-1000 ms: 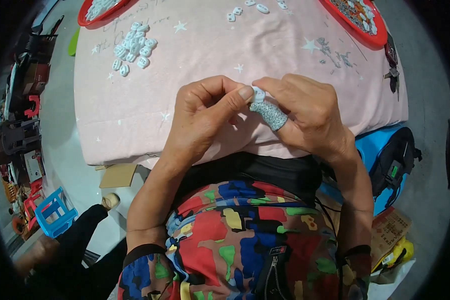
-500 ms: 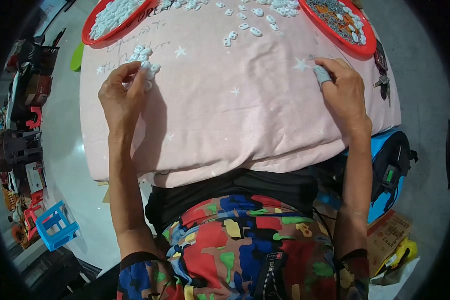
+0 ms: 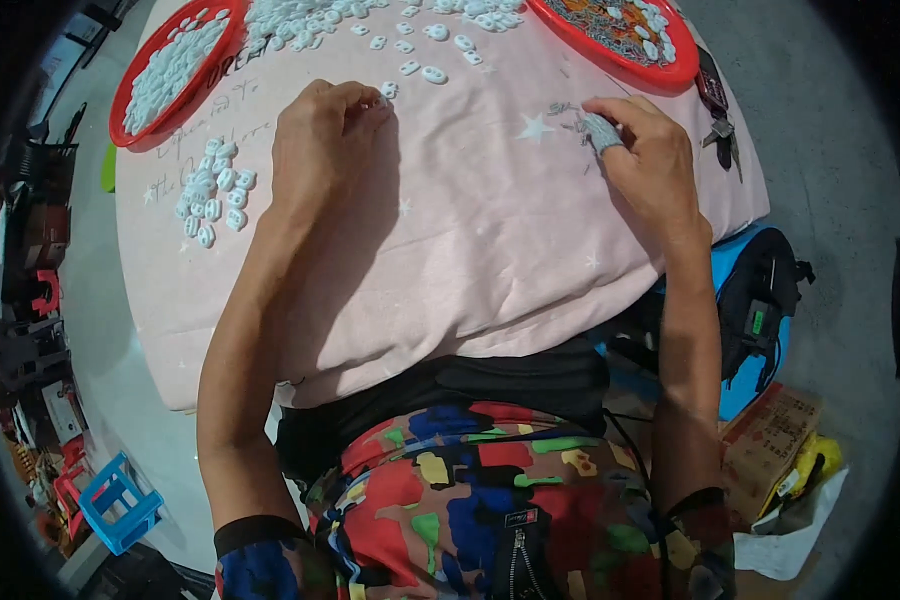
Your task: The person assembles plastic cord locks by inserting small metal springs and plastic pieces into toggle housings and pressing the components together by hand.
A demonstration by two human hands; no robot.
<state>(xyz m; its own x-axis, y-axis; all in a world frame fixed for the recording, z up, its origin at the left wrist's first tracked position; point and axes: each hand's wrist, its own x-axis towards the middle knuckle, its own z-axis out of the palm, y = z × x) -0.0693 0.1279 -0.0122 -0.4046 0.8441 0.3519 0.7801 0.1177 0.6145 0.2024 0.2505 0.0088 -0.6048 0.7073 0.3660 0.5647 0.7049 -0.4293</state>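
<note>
The left hand is curling its fingers and pinching a small white piece on the pink cloth; the right hand, loosely bent with a grey wrapped fingertip, is touching small metal bits; bare cloth is lying between them; both forearms are reaching forward, near the red trays.

Pale pink cloth with scattered white stars and faint script. White pieces in a loose heap; more white pieces fill a red tray. Second red tray – mixed dark and white contents. Finger wrap – grey. Shirt: black ground, patches of red, blue, green, yellow. Blue crate; blue bag; brown carton.
</note>
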